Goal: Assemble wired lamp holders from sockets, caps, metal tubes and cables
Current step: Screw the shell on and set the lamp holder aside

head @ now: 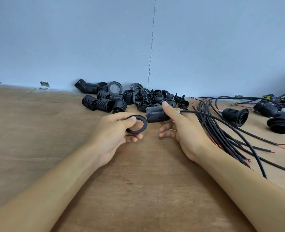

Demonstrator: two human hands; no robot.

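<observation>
A threaded black socket (156,114) lies sideways just above the middle of the view, gripped by the right hand (185,129) with the thumb on top and the fingers curled beneath. From its 3 o'clock end a short metal tube (178,112) pokes out, and a black cable (222,121) runs on from it toward 4 o'clock, over the wrist and down across the table (37,131). Just beside the socket's open end, at its 8 o'clock, a flat black ring (136,124) is pinched between the thumb and fingers of the left hand (115,131). The two hands are close but apart, each clamped on its own part.

At 11 o'clock from the socket a heap of loose threaded sockets (103,101) lies against the blue wall (88,39). At 12 o'clock sits a pile of rings and caps (155,97). At 4 o'clock a bundle of black cables (222,134) fans out, red wire ends showing. At 3 o'clock lie finished lamp holders — one (237,116) on its side, another (281,123) farther out. A small metal bracket (45,84) sits at 10 o'clock where table meets wall.
</observation>
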